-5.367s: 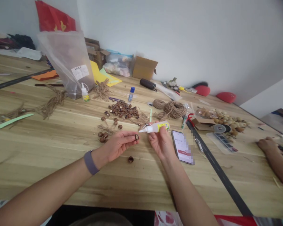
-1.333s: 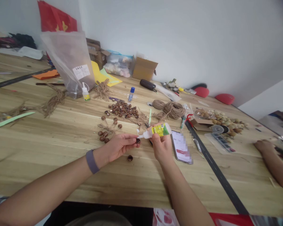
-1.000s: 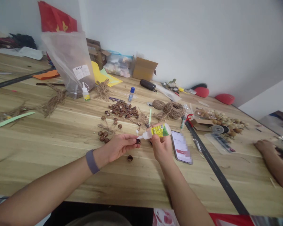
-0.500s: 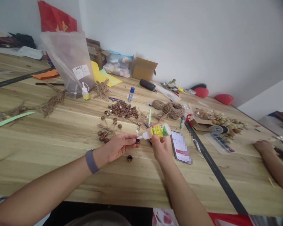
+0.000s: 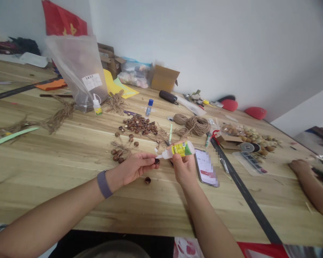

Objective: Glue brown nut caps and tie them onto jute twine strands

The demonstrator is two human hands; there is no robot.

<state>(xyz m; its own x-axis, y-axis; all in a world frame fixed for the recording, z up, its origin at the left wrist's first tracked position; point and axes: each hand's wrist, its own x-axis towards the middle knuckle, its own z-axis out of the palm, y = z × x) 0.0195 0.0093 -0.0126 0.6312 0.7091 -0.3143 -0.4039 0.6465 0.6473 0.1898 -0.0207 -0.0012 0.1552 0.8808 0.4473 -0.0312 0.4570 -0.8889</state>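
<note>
My left hand (image 5: 134,166) pinches a small dark brown nut shell (image 5: 157,161) between thumb and fingertips, just above the wooden table (image 5: 70,172). My right hand (image 5: 184,168) grips a white glue bottle (image 5: 177,149) with a yellow-green label, tilted so its nozzle tip touches the held shell. A second shell (image 5: 148,180) lies on the table just below my hands. A grey band sits on my left wrist.
A phone (image 5: 206,167) lies right of my right hand. A pile of shells (image 5: 140,126), twine coils (image 5: 197,124), another glue bottle (image 5: 97,106) and a plastic bag (image 5: 78,68) lie behind. Another person's hand (image 5: 301,166) rests at far right.
Since 5.4 s ago the glue bottle tipped down and its nozzle came to the shell in my left hand. Over the last second nothing has visibly moved.
</note>
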